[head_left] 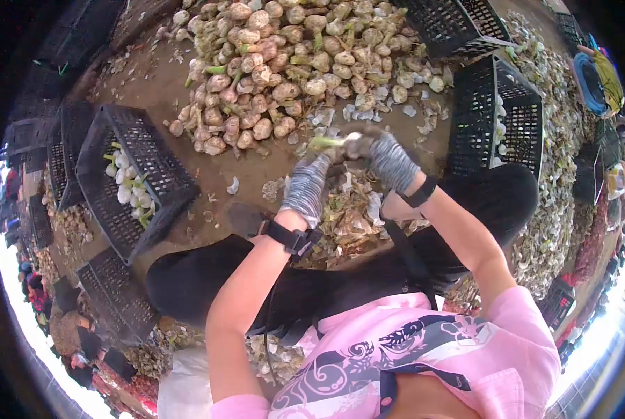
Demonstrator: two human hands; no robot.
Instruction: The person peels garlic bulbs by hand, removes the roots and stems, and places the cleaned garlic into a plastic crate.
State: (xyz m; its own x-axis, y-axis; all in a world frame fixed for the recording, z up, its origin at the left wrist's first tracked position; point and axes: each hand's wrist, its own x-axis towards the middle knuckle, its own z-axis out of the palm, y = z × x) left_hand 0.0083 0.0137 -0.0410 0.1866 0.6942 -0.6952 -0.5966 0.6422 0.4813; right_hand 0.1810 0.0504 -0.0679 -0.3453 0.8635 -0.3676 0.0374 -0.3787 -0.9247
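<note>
A single garlic bulb (354,137) with its stem attached is held between the gloved fingers of the right hand (389,159), close above the fingertips of the left hand (311,180). It lies roughly sideways, the whitish, rounded head toward the right hand and the pale green stem pointing left. Fingers cover part of the head, hiding its far side.

A brown floor (151,82) bears heaped garlic bulbs (256,77), papery skins (553,216) and black crates (153,157).
</note>
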